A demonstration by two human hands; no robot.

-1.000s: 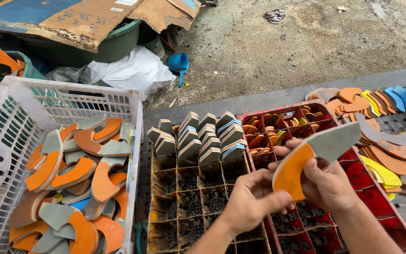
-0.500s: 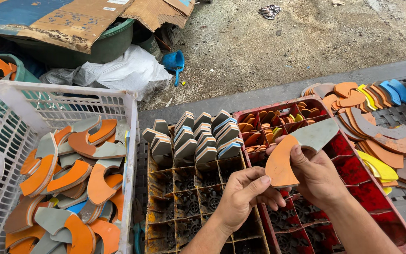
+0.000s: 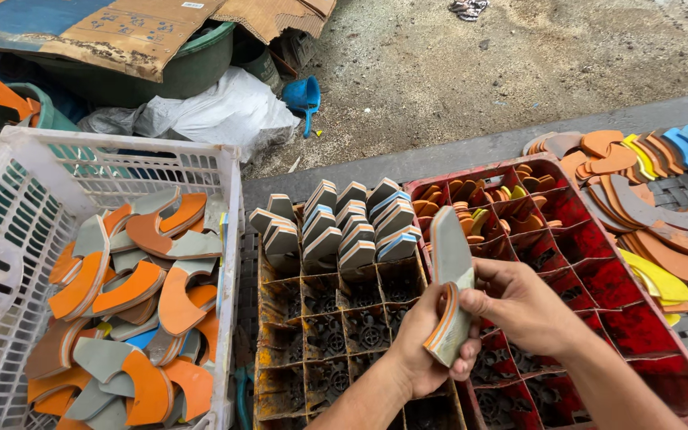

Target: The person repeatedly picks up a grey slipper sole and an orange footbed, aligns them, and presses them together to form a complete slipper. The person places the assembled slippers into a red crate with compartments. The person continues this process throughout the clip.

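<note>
Both hands hold one layered foam piece [image 3: 451, 275], grey with orange, blue and yellow edge layers, seen edge-on. My left hand [image 3: 422, 344] grips its lower end from below. My right hand [image 3: 523, 304] pinches its right side. The piece hangs over the seam between a brown divided crate [image 3: 280, 306] and a red divided crate [image 3: 615, 279]. The brown crate's far cells hold upright grey pieces [image 3: 342, 223]. The red crate's far cells hold orange pieces [image 3: 483, 211].
A white plastic basket [image 3: 228, 239] at the left holds several orange and grey curved foam scraps [image 3: 137, 295]. More coloured scraps [image 3: 646, 191] lie piled at the right. A white bag [image 3: 216, 107], blue scoop [image 3: 304, 95], green tub and cardboard sit beyond, on concrete ground.
The foam piece has turned from showing its flat orange and grey face to standing edge-on, and both hands have drawn it left and lower, closer to me.
</note>
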